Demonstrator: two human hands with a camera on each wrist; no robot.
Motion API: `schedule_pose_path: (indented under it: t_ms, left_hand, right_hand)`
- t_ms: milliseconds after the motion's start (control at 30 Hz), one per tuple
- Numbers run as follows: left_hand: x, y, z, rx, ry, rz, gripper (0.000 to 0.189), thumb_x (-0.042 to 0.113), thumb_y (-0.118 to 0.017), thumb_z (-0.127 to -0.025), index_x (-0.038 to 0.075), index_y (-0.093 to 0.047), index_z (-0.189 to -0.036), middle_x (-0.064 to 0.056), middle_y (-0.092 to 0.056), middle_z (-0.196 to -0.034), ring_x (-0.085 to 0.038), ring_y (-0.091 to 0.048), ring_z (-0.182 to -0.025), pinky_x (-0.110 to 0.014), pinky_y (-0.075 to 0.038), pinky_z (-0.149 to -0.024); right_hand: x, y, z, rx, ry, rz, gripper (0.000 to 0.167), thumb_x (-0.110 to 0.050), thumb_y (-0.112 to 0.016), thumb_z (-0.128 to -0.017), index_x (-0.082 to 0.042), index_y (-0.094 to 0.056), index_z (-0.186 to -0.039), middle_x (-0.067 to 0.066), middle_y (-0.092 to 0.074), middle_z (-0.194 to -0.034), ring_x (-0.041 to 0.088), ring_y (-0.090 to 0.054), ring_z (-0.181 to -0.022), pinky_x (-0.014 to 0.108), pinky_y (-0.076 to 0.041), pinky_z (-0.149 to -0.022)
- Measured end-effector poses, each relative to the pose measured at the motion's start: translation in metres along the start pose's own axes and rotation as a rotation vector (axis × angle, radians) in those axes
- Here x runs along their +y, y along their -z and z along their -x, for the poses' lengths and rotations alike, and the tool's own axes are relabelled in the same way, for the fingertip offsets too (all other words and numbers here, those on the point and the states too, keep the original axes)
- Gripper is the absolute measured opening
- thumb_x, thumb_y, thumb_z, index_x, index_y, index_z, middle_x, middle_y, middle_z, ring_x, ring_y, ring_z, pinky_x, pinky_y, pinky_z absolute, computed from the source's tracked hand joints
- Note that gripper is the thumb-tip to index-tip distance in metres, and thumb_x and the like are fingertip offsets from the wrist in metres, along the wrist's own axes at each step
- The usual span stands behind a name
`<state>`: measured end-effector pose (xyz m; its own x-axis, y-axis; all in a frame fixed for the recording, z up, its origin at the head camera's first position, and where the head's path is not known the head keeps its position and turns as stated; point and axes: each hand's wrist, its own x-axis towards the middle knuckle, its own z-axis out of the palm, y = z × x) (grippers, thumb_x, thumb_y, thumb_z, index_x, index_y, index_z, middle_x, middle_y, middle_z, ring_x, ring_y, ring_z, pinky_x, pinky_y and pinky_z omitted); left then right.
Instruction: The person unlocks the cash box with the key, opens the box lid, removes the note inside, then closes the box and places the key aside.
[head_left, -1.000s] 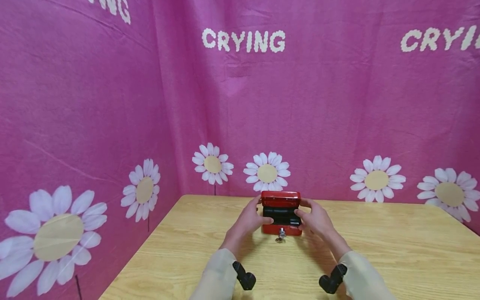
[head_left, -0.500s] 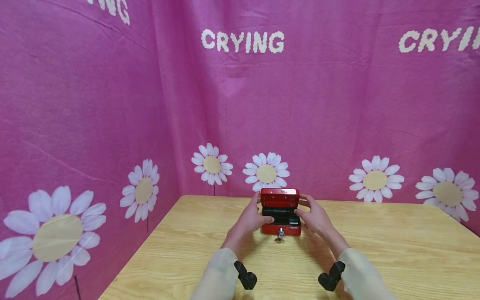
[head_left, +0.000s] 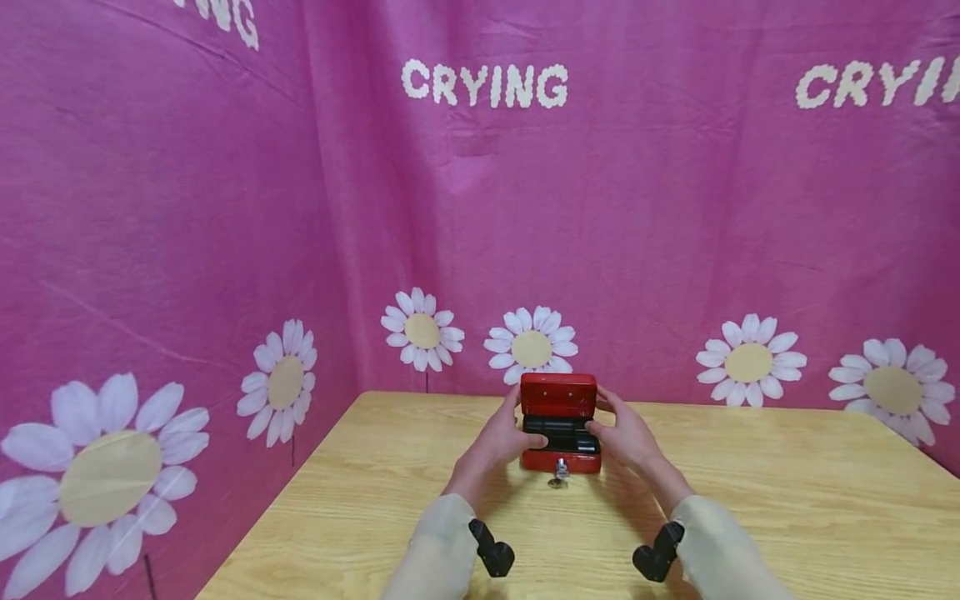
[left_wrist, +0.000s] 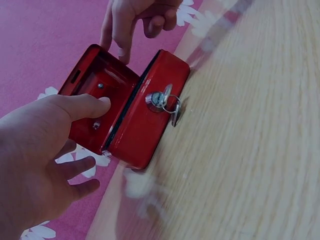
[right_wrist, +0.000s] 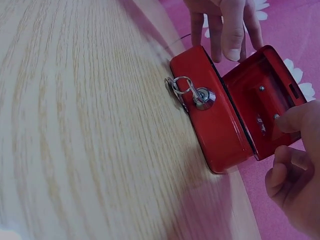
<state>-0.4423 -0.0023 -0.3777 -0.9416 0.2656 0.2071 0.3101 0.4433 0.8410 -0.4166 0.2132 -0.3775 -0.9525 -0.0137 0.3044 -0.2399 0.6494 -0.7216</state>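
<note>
A small red cash box (head_left: 561, 462) stands on the table with its lid (head_left: 558, 395) raised, and a black inside shows. A key with a ring and a second key (left_wrist: 175, 106) hangs from the round silver lock (right_wrist: 204, 98) on its front. My left hand (head_left: 498, 433) holds the lid's left side, thumb in front of the lid's inner face, index finger hidden behind. On the other side my right hand (head_left: 628, 429) holds the lid's right edge between thumb and index finger, the other fingers curled loosely in the right wrist view.
The light wooden table (head_left: 750, 500) reaches back to a pink curtain (head_left: 630, 208) printed with daisies and white lettering. Another curtain side runs along the left edge of the table. Black wrist mounts (head_left: 491, 550) sit on both sleeves.
The lid has tilted further up and back, so more of its red inner face shows. Both hands have stayed beside it with little movement; the box has kept its place.
</note>
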Motion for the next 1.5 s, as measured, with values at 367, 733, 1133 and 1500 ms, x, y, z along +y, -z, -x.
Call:
schedule_pose_path:
  t_ms: [367, 733, 1133, 1500]
  left_hand:
    - [-0.001, -0.001, 0.000, 0.004, 0.041, -0.002, 0.099, 0.013, -0.079, -0.082, 0.034, -0.019, -0.158, -0.006, -0.036, -0.159, -0.042, -0.043, -0.138, -0.062, -0.039, -0.108]
    - [-0.002, 0.006, 0.000, -0.018, 0.011, -0.005, 0.091, 0.011, -0.077, -0.084, 0.032, -0.025, -0.157, -0.006, -0.037, -0.158, -0.043, -0.043, -0.137, -0.060, -0.039, -0.110]
    - [0.000, 0.010, 0.002, 0.002, 0.001, -0.036, 0.082, 0.018, -0.075, -0.087, 0.024, -0.030, -0.156, -0.012, -0.038, -0.157, -0.042, -0.046, -0.135, -0.057, -0.042, -0.109]
    - [-0.008, 0.006, 0.010, 0.019, 0.027, -0.028, 0.075, 0.019, -0.075, -0.088, 0.017, -0.038, -0.153, -0.014, -0.043, -0.154, -0.040, -0.046, -0.136, -0.059, -0.040, -0.110]
  right_hand:
    - [0.001, -0.001, 0.000, -0.015, 0.001, 0.026, 0.074, -0.017, -0.059, -0.095, -0.008, -0.022, -0.158, 0.027, -0.050, -0.145, 0.048, -0.041, -0.137, 0.067, -0.033, -0.109]
    - [-0.002, -0.005, -0.002, -0.049, -0.020, 0.032, 0.077, -0.018, -0.057, -0.096, -0.008, -0.015, -0.159, 0.026, -0.044, -0.150, 0.049, -0.035, -0.140, 0.068, -0.029, -0.112]
    - [0.000, 0.000, 0.004, -0.009, -0.030, 0.058, 0.079, -0.020, -0.058, -0.095, -0.001, -0.013, -0.157, 0.029, -0.051, -0.141, 0.048, -0.049, -0.129, 0.062, -0.039, -0.107]
    - [0.010, 0.000, 0.009, 0.047, -0.023, 0.075, 0.053, -0.019, -0.059, -0.095, 0.001, -0.044, -0.142, 0.024, -0.061, -0.122, 0.038, -0.058, -0.112, 0.052, -0.047, -0.093]
